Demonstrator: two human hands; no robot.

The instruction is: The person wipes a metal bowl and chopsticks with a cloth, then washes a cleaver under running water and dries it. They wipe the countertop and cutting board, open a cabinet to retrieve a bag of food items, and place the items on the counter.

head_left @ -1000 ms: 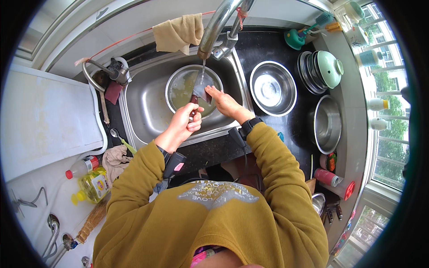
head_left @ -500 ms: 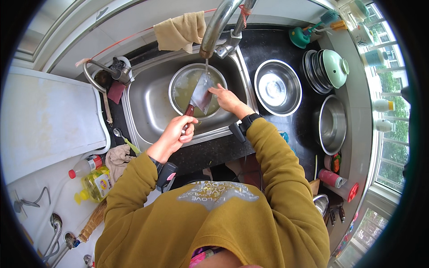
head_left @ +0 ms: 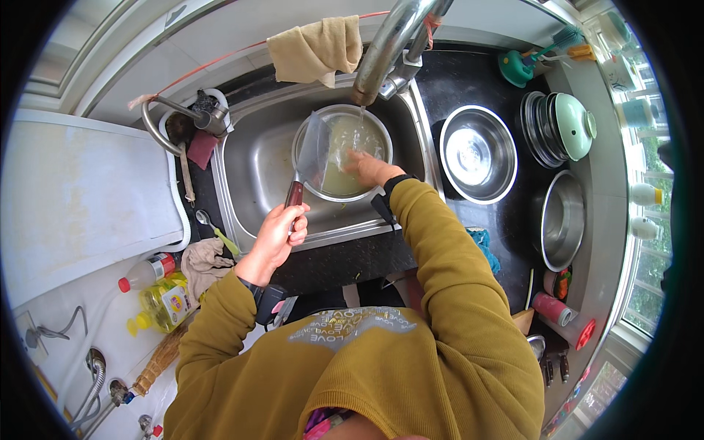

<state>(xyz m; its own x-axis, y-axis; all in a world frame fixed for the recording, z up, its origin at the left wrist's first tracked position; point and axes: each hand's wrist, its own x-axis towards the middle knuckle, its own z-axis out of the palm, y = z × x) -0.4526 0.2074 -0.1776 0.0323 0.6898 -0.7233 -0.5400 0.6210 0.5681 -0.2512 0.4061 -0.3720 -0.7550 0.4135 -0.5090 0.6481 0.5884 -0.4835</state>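
My left hand (head_left: 274, 240) is closed round the dark red handle of a cleaver (head_left: 315, 152). Its broad blade stands tilted over the left rim of a steel basin (head_left: 297, 134) in the sink (head_left: 253, 176). Cloudy yellowish water (head_left: 339, 181) fills much of the basin. A stream runs into it from the faucet (head_left: 381, 55). At the basin's right side my right hand (head_left: 372, 169) reaches down to the water with fingers stretched out, the tips blurred by splashing. Nothing shows in that hand, and it is apart from the blade.
Right of the sink stand a shiny steel bowl (head_left: 477, 154), stacked lids (head_left: 572, 126) and another steel bowl (head_left: 563, 220). A beige cloth (head_left: 315, 51) hangs behind the sink. At left are a spoon (head_left: 213, 226), a rag (head_left: 203, 264) and a yellow bottle (head_left: 165, 302).
The cleaver has swung left, out from under the stream. My right hand has left the blade and dropped lower to the basin's water. The view has shifted slightly.
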